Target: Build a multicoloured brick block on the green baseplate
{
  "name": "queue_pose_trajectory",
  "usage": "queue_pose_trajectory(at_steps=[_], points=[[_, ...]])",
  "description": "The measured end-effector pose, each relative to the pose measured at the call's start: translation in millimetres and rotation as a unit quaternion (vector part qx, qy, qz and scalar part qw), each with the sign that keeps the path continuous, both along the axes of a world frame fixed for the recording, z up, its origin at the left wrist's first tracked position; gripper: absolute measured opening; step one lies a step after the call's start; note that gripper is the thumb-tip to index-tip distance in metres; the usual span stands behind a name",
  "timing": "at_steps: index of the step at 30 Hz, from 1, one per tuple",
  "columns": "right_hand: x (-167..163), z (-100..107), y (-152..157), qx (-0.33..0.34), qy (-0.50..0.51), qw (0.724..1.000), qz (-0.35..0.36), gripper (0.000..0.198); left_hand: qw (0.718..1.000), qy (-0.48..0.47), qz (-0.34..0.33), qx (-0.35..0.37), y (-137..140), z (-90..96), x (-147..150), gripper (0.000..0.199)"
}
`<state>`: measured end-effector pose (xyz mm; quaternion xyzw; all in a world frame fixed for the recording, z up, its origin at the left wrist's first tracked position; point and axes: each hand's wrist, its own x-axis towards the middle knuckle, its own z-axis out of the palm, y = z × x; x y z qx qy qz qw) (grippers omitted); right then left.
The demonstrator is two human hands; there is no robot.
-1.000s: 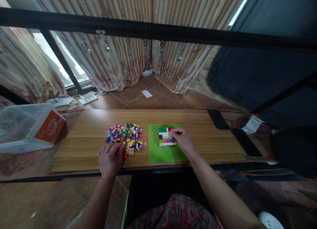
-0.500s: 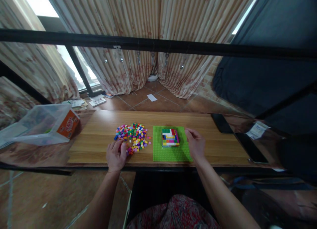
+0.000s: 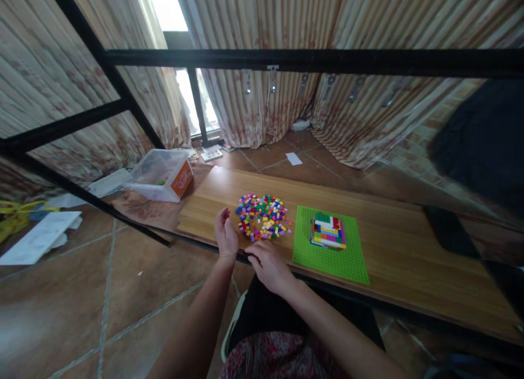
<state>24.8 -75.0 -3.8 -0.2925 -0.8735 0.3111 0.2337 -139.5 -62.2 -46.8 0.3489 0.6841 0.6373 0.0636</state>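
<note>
A loose pile of small colourful toy bricks (image 3: 264, 215) lies on the wooden tabletop. My left hand (image 3: 226, 234) is at its left side, palm turned towards the bricks, fingers loosely curved and no brick visible in them. At the near edge of the table, just below the pile, is my right hand (image 3: 270, 265), its fingers stretched to the left and the thumb a little apart; nothing shows in it. Right of the pile lies a green studded baseplate (image 3: 356, 259). On it sits a layered block of built bricks (image 3: 327, 231) with a multicoloured top. Neither hand touches the baseplate.
A clear plastic box (image 3: 153, 174) with an orange label stands beyond the table's left end. Dark phones (image 3: 450, 231) lie at the right. A black metal rail (image 3: 286, 59) runs across behind the wooden tabletop (image 3: 393, 248), with curtains beyond.
The view has swung left. My right hand has left the baseplate's right side and come to the pile's near edge. My left hand has shifted from the pile's near corner to its left side.
</note>
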Motion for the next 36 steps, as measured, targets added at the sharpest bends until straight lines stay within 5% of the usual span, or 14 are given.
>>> queue_pose_trajectory(at_steps=[11, 19, 28, 36], points=[[-13.4, -13.8, 44.0, 0.094, -0.037, 0.991, -0.092, 0.019, 1.000, 0.007, -0.013, -0.024, 0.7, 2.7, 2.9, 0.033], [-39.7, -13.0, 43.8, 0.131, -0.042, 0.988, -0.072, 0.015, 0.999, 0.023, -0.015, -0.037, -0.6, 5.1, 3.9, 0.035], [-21.8, -21.6, 70.2, 0.151, -0.018, 0.978, -0.144, 0.022, 0.998, 0.034, -0.019, -0.050, -0.7, 6.9, 6.6, 0.034], [-38.4, -12.6, 64.2, 0.150, -0.050, 0.985, -0.061, 0.022, 0.997, 0.044, -0.025, -0.054, 0.2, 5.7, 6.4, 0.034]])
